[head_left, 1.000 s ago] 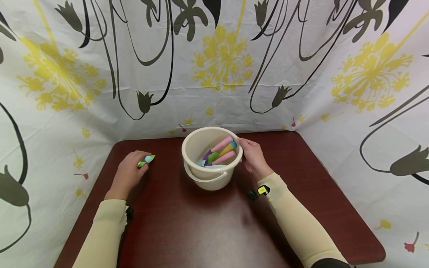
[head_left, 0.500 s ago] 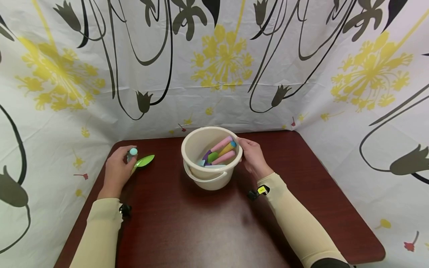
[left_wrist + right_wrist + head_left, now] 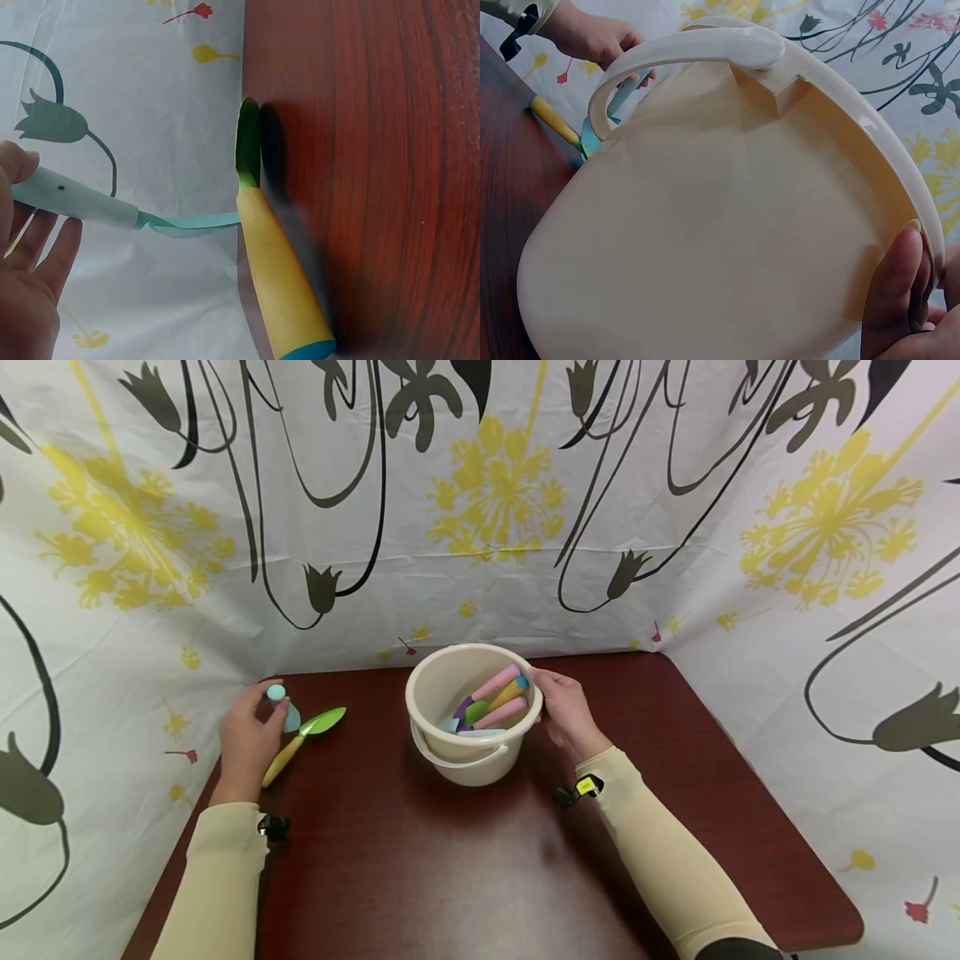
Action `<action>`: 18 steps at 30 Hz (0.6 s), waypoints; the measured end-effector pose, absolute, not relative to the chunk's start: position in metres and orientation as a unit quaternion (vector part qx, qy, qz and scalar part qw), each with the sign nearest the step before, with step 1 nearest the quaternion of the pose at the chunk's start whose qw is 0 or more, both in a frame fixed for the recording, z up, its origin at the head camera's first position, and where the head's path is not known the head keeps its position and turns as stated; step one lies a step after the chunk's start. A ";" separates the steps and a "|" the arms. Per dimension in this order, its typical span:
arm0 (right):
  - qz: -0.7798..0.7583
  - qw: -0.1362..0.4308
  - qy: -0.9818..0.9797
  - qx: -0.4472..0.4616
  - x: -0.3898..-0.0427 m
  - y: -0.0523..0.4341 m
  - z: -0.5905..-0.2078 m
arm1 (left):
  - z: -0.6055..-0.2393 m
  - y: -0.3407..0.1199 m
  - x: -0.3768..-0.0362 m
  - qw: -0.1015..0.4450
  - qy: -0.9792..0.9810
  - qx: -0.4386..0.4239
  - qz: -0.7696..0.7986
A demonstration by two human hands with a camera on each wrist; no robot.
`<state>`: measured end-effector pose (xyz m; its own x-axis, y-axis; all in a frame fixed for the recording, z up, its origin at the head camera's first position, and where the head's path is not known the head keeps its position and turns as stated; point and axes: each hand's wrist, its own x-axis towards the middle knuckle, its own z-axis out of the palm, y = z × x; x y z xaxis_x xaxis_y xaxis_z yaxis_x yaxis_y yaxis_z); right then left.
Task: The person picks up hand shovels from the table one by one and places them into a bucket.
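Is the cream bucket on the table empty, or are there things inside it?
Not empty. The bucket holds several toy tools with pink, yellow, green and purple parts; the right hand grips its rim.

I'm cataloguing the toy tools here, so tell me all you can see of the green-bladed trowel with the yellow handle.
The trowel has a shiny green pointed blade, a thick yellow handle and a blue end cap; it looks like plastic. It lies flat near the left edge of the dark red table, blade pointing toward the bucket. The left hand is beside it, holding a light blue tool whose blade reaches the trowel's neck.
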<state>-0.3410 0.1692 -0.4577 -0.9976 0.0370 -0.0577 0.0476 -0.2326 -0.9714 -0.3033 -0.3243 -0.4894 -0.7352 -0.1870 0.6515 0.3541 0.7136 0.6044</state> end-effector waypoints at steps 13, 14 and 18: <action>-0.788 0.006 0.615 0.031 -0.342 0.169 -0.459 | -0.481 -0.325 -0.302 0.397 -0.827 -0.002 -0.398; -0.788 0.006 0.615 0.031 -0.342 0.169 -0.459 | -0.479 -0.324 -0.301 0.399 -0.824 0.000 -0.402; -0.788 0.004 0.615 0.035 -0.342 0.169 -0.459 | -0.470 -0.320 -0.300 0.400 -0.812 0.004 -0.424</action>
<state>-0.3422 0.1689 -0.4592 -0.9976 0.0363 -0.0596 0.0490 -0.2444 -0.9684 -0.2999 -0.3201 -0.4705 -0.6794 -0.3455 0.6473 0.3332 0.6407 0.6917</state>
